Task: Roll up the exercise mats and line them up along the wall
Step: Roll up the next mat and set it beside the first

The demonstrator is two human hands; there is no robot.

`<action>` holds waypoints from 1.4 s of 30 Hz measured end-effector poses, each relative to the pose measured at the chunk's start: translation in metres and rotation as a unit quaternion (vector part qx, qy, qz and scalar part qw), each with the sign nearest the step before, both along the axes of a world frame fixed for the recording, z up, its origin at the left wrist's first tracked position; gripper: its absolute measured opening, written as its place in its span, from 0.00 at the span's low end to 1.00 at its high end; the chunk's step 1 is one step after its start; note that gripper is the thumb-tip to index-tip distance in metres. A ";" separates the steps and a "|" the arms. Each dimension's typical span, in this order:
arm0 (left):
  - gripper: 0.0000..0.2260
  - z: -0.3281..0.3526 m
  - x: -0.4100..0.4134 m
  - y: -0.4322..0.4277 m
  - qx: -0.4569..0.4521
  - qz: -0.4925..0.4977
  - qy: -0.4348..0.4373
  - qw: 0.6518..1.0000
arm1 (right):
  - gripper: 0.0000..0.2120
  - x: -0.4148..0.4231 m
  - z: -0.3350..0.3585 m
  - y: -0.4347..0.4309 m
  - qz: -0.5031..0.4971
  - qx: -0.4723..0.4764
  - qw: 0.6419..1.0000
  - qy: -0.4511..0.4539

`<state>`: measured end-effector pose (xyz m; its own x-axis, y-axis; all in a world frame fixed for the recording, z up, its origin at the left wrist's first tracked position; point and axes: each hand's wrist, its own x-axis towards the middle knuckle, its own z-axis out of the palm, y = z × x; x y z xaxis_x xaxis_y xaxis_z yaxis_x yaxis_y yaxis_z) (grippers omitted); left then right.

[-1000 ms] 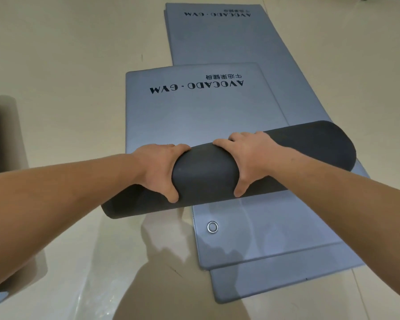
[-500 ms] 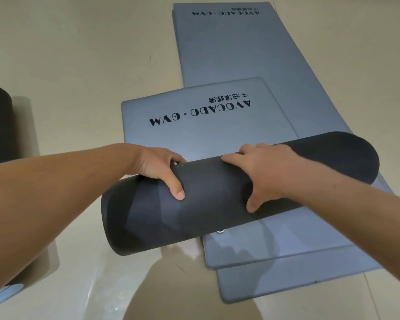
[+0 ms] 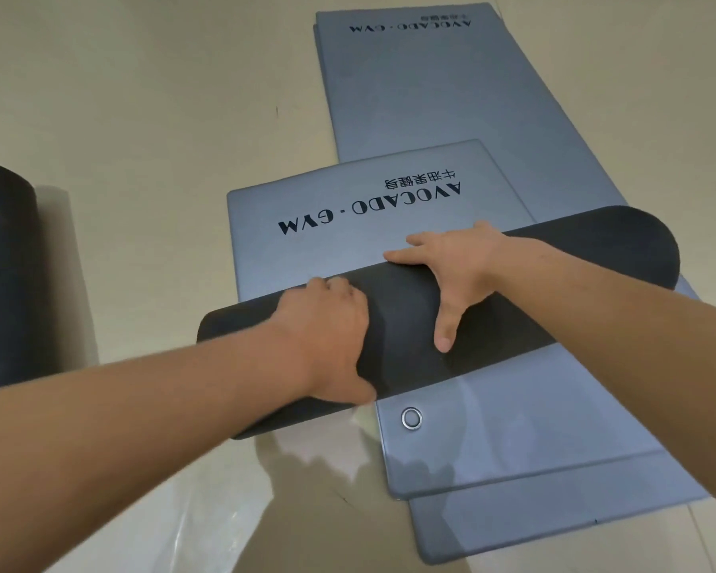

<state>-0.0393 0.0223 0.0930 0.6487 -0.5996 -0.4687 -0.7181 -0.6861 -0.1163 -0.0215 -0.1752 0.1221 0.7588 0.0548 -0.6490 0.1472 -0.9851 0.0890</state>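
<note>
Black-side-out, plonked the mat roll [image 3: 406, 324] back down, left hand [image 3: 327, 324] wrapped round it, right hand [image 3: 459, 266] splayed flat; short stretch left ahead.

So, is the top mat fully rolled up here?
No, its flat printed end lies unrolled beyond the dark roll.

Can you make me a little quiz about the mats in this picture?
1. True or false: the left hand and the right hand both touch the roll.
2. Where is the ring? A) on the floor B) in the corner of a flat mat C) on the roll
3. Fill in: the nearest print reads "AVOCADO · ___".
Key: 1 true; 2 B; 3 GYM.
</note>
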 end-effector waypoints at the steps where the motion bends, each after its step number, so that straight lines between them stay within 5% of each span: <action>1: 0.52 -0.010 -0.001 0.001 0.015 0.014 -0.003 1.000 | 0.71 0.002 0.001 -0.002 -0.023 0.027 0.999 -0.016; 4: 0.68 -0.035 0.011 0.012 -0.007 0.061 -0.010 0.998 | 0.62 -0.005 0.002 -0.009 -0.091 0.092 0.985 -0.118; 8: 0.61 -0.043 0.035 0.015 -0.051 0.063 -0.018 0.997 | 0.49 -0.024 -0.002 -0.010 -0.070 0.102 0.976 -0.182; 14: 0.42 -0.024 0.066 0.009 -0.066 0.082 0.059 0.993 | 0.73 -0.030 -0.031 0.005 0.030 -0.036 0.989 -0.140; 19: 0.40 -0.020 0.057 0.007 -0.078 0.098 0.070 0.990 | 0.69 -0.027 -0.033 -0.003 0.084 -0.054 0.977 -0.188; 29: 0.35 -0.021 0.041 0.031 -0.084 0.170 0.354 0.916 | 0.64 -0.055 -0.009 -0.006 0.013 0.070 0.996 0.044; 35: 0.52 -0.021 0.080 0.039 -0.137 0.156 0.256 0.944 | 0.75 -0.065 -0.025 0.008 0.043 -0.026 0.999 0.000; 42: 0.36 -0.002 0.047 0.052 -0.152 0.030 0.000 0.988 | 0.72 -0.023 -0.010 -0.004 -0.037 0.062 0.996 0.048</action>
<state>0.0075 0.0738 0.0905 0.6874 -0.6728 -0.2736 -0.6750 -0.7308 0.1012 -0.0441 -0.1791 0.1121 0.6986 0.0853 -0.7104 0.0764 -0.9961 -0.0444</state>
